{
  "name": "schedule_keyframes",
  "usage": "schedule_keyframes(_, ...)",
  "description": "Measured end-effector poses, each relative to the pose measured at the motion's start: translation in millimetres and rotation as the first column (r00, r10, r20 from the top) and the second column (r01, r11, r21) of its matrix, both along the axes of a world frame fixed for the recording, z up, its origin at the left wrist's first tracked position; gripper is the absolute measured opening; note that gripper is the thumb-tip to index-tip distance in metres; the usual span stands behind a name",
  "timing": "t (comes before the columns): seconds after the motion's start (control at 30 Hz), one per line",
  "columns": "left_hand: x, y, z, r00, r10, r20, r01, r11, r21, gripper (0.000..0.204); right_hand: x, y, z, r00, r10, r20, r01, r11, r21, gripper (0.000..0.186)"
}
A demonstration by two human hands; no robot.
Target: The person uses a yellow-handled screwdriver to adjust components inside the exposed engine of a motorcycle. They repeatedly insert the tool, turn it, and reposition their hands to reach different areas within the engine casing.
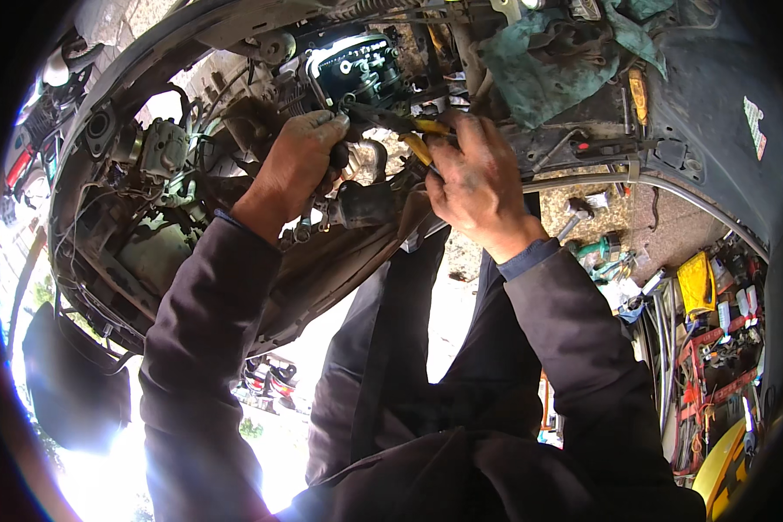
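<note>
Both hands are inside an open vehicle engine bay. My right hand (485, 181) is closed round the yellow handles of a pair of pliers (419, 150), whose dark jaws point left toward my other hand. Thumb and fingers pressed together, my left hand (289, 163) pinches a small metal piece (346, 101) at the jaw end; its exact kind is too small to tell. Below the pliers sits a black rounded part (362, 204). Just beyond them, a sunlit metal engine part (355, 71) with several bolts and fittings shows.
A green rag (544, 70) lies on the bay at the upper right, beside a yellow-handled tool (639, 97). A grey tube (583, 178) runs along the right edge. Lower right stands a red tool rack (712, 383) with a yellow cloth (696, 283). Hoses and wiring (196, 143) crowd the left.
</note>
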State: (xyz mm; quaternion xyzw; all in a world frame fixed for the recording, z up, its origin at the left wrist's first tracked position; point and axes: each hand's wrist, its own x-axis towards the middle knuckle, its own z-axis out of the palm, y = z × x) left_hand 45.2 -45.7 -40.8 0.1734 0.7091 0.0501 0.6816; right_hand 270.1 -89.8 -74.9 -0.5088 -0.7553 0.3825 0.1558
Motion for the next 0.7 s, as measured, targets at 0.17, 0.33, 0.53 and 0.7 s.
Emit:
schedule_keyframes(0.17, -3, 0, 0, 1.0, -0.014, 0.02, 0.014, 1.0, 0.017, 0.024, 2, 1, -5, 0.998, 0.044, 0.04, -0.045, 0.999, 0.024, 0.037)
schedule_keyframes(0.33, 0, -1, 0, 1.0, -0.027, -0.013, 0.027, 0.999, 0.04, 0.025, 4, 1, -10, 0.998, 0.056, 0.042, -0.058, 0.997, 0.053, 0.039)
schedule_keyframes(0.53, 0, 0, -1, 1.0, 0.003, -0.017, -0.003, 1.0, -0.003, 0.025, 6, 4, -14, 0.998, 0.054, 0.037, -0.057, 0.995, 0.085, 0.039)
schedule_keyframes(0.7, -1, -1, 1, 1.0, 0.002, 0.002, -0.002, 1.0, 0.018, 0.026, 6, 9, -10, 0.996, 0.078, 0.054, -0.081, 0.994, 0.071, 0.037)
